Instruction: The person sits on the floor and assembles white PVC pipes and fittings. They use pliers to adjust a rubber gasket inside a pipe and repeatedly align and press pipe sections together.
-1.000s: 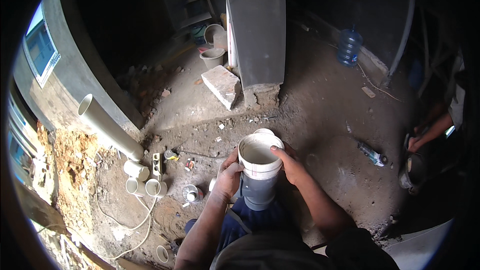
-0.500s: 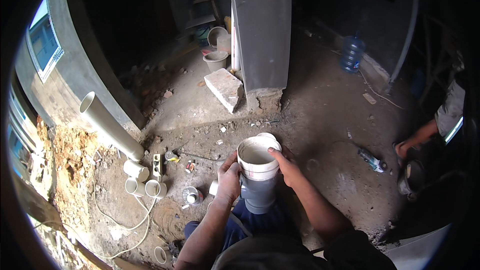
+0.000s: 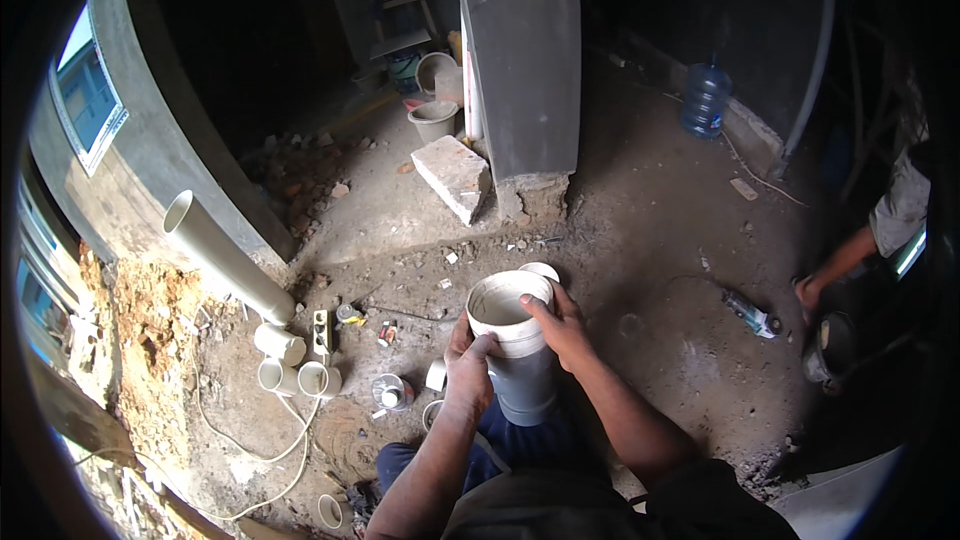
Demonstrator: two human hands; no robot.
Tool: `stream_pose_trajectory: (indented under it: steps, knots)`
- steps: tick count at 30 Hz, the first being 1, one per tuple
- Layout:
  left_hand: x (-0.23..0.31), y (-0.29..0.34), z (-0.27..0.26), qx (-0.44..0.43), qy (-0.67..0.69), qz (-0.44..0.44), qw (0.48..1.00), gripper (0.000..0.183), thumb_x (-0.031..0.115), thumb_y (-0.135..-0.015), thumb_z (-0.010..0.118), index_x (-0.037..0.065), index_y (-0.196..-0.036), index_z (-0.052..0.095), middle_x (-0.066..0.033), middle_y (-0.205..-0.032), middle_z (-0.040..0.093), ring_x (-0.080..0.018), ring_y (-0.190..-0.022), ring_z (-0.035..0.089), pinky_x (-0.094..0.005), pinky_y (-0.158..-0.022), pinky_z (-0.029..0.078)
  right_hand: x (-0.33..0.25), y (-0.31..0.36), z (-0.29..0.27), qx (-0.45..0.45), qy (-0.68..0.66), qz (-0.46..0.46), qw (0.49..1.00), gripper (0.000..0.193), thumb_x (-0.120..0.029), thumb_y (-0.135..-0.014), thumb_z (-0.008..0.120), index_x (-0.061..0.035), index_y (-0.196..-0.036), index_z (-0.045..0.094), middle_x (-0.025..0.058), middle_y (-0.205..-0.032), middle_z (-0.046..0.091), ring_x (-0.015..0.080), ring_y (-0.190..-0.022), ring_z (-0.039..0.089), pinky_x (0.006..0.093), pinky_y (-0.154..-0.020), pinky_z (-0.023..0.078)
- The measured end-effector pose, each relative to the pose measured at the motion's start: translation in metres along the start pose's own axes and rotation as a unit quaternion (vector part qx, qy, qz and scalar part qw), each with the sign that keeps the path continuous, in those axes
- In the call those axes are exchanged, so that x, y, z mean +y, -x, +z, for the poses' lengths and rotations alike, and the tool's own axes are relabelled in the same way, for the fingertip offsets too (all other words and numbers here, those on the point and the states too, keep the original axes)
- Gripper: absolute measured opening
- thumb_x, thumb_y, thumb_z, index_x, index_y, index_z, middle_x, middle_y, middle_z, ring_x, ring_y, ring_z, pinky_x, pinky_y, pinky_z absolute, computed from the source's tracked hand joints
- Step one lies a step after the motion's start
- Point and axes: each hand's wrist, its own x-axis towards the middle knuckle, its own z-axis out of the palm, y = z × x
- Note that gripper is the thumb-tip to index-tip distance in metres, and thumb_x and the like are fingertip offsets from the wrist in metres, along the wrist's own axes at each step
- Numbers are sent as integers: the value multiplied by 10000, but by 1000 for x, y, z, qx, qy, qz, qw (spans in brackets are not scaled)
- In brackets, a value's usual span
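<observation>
Between my two hands is a grey plastic pipe fitting [image 3: 523,392], upright above my lap, with a short white pipe piece [image 3: 512,342] set in its top. My left hand [image 3: 468,370] grips the white piece from the left, low on its side. On the right, my right hand [image 3: 560,328] is closed round it, the thumb pressed over the rim. Behind the white piece shows another pale round rim [image 3: 541,270]; whether it belongs to the same fitting I cannot tell. Dark blue cloth over my legs lies under the grey end.
Left of me lie short white pipe pieces [image 3: 280,343], a long white pipe [image 3: 228,258], a power strip [image 3: 321,332] and a can [image 3: 391,393]. An angle grinder [image 3: 750,314] rests on the right, near another person's hand [image 3: 806,295] and a dark bucket [image 3: 829,348]. Ahead stands a pillar [image 3: 522,60].
The white piece and fitting have shifted slightly left in view, the white piece's opening tilting a little. Both hands keep their hold. The surroundings have shifted slightly with my head.
</observation>
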Motion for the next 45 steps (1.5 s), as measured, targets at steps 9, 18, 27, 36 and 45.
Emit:
stream_pose_trajectory:
  steps: [9,18,27,36,45]
  knots:
    - [4,-4,-1,-41,-22,-1,999,663,4,-725,494,-17,-1385,448,-119,-1336,547,-222,-1252,482,-318,-1062,350,-1,-7,-17,-50,-51,6,997,466,-273,-869,688,-51,-1263,574,119,-1173,630,208,-1085,581,343,-910,459]
    - [4,4,6,-66,-61,23,996,731,92,-666,517,16,-1390,458,-89,-1325,546,-227,-1258,455,-327,-1079,307,11,-13,-24,19,-152,-2,988,216,-173,-814,660,-87,-992,573,17,-952,560,133,-934,509,286,-812,412]
    - [8,4,8,-32,-44,-22,998,709,6,-664,465,23,-1373,472,-61,-1236,579,-193,-1136,512,-277,-956,387,22,-15,-11,29,-128,-31,991,262,-124,-834,664,-82,-1063,543,32,-993,557,131,-937,510,291,-847,422]
    - [-2,17,12,-21,-16,63,998,807,-47,-723,546,36,-1476,270,-124,-1356,473,-237,-1245,474,-344,-1048,387,13,-9,-4,14,-46,-61,997,313,-101,-844,634,-88,-1151,574,31,-998,586,126,-963,521,284,-867,418]
    - [-7,18,12,24,-64,37,997,899,-28,-739,614,64,-1512,163,-149,-1388,410,-265,-1263,454,-364,-1060,393,18,-8,6,14,-40,-65,997,281,-127,-870,619,-43,-1131,561,76,-1059,612,180,-1016,570,314,-911,440]
